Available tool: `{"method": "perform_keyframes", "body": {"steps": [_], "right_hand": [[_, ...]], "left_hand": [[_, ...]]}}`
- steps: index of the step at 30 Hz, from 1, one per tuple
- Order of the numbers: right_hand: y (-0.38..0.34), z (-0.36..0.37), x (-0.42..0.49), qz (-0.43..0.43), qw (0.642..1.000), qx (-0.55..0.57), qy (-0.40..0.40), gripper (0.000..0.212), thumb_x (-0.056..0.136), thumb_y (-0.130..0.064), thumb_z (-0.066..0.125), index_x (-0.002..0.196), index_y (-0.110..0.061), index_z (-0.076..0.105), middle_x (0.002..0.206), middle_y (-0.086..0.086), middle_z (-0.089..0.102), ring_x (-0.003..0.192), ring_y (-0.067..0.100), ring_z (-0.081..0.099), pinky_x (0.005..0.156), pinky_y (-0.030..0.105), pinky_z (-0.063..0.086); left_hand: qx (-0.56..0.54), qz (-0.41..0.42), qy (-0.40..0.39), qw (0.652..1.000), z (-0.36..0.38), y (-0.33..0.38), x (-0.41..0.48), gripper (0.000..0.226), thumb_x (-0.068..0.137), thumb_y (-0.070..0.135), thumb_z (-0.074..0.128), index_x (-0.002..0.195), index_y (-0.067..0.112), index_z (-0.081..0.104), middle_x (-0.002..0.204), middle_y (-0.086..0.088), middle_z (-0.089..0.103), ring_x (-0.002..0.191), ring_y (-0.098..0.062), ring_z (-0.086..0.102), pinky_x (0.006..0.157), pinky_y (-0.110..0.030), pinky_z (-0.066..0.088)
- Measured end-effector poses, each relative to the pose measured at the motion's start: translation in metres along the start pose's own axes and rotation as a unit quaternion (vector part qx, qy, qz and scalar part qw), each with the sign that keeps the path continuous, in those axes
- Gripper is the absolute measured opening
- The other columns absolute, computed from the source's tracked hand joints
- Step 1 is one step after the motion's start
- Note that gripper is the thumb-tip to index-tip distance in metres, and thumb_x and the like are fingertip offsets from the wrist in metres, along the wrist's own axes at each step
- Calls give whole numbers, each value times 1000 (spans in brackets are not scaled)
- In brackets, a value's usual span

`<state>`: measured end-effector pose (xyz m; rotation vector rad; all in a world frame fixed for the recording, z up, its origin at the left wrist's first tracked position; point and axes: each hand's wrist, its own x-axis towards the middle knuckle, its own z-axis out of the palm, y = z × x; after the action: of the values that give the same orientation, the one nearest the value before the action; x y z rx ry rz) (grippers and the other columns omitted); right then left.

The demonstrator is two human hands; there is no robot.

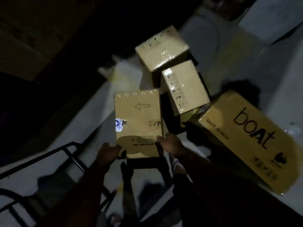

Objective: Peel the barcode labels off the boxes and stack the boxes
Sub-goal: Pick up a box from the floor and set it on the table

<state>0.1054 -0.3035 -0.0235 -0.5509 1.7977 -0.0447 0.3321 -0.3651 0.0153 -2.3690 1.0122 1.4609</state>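
I hold a brown cardboard box (138, 122) with a printed arrow on top, in the middle of the dim view. My left hand (109, 152) grips its near left corner. My right hand (170, 143) grips its near right edge. A white label remnant (119, 126) sticks to the box's left edge, and a printed barcode (145, 140) shows near my hands. Two smaller brown boxes (161, 49) (184, 86) lie beyond on the pale floor. A long box marked "boat" (246, 138) lies at the right.
A dark metal frame (72, 154) runs across the lower left. A foot in a sandal (177, 166) stands below the held box. The upper left is dark. Pale floor (246, 66) stretches at the upper right.
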Motion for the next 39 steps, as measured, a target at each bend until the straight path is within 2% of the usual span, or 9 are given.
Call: {"method": "perform_keyframes", "body": {"steps": [3, 7, 11, 16, 21, 27, 30, 34, 39], "right_hand": [[18, 39, 50, 28, 992, 117, -28, 69, 84, -50, 63, 136, -8, 46, 109, 9, 65, 95, 27, 65, 80, 35, 50], [46, 52, 86, -36, 990, 106, -85, 46, 64, -60, 65, 98, -29, 65, 74, -10, 58, 73, 20, 57, 69, 34, 46], [-8, -15, 40, -82, 975, 199, -62, 46, 64, -45, 77, 104, -23, 73, 100, -3, 75, 93, 17, 72, 90, 41, 57], [-103, -103, -59, -236, 928, 281, -55, 28, 93, -17, 61, 121, -19, 65, 110, -3, 73, 98, 7, 70, 80, 17, 54], [-174, -137, -147, -350, 905, 235, 58, 30, 95, -32, 59, 125, -34, 62, 120, 6, 63, 101, 15, 68, 78, 25, 58], [-238, -153, -256, -428, 874, 200, 113, 50, 90, -51, 58, 138, -40, 50, 129, 1, 51, 111, 14, 61, 85, 36, 58], [-260, -156, -334, -491, 842, 188, 119, 47, 89, -52, 59, 135, -44, 52, 130, -1, 47, 117, 17, 56, 88, 45, 57], [-272, -136, -469, -595, 773, 161, 146, 43, 89, -51, 59, 130, -37, 57, 117, -6, 48, 106, 3, 55, 81, 16, 53], [-258, -31, -620, -693, 698, 70, 169, 56, 79, -68, 51, 130, -44, 52, 116, -17, 43, 115, 5, 48, 94, 39, 51]], "left_hand": [[-80, -57, -30, 995, 30, -21, 46, 85, 90, 21, 70, 153, 2, 16, 145, -17, 42, 110, -22, 52, 82, -31, 44], [-94, -20, -62, 993, 42, -27, 68, 25, 83, 13, 71, 105, 2, 67, 103, -13, 70, 90, -28, 67, 65, -28, 53], [-188, 56, -10, 981, 5, 26, 26, 16, 91, 9, 62, 105, 4, 68, 92, -3, 68, 64, -7, 63, 49, -12, 45], [-282, 176, -23, 943, -93, 117, -60, 48, 80, 48, 64, 125, 31, 63, 124, 3, 67, 117, -18, 59, 100, -52, 44], [-277, 274, 32, 920, -176, 156, -155, 32, 92, 40, 61, 123, 39, 64, 119, 2, 70, 113, -26, 64, 93, -52, 51], [-303, 314, 139, 889, -249, 156, -262, 31, 97, 38, 55, 125, 26, 62, 113, 6, 66, 79, 0, 60, 55, -23, 48], [-361, 294, 187, 865, -296, 138, -313, 44, 89, 62, 54, 111, 25, 65, 115, -1, 64, 90, -13, 59, 78, -31, 48], [-396, 310, 144, 852, -359, 67, -393, 62, 83, 70, 56, 121, 21, 61, 112, 0, 59, 96, -19, 58, 95, -39, 44], [-370, 325, 110, 863, -423, -86, -457, 61, 80, 69, 61, 111, 17, 68, 103, -12, 68, 97, -33, 65, 78, -43, 55]]}}
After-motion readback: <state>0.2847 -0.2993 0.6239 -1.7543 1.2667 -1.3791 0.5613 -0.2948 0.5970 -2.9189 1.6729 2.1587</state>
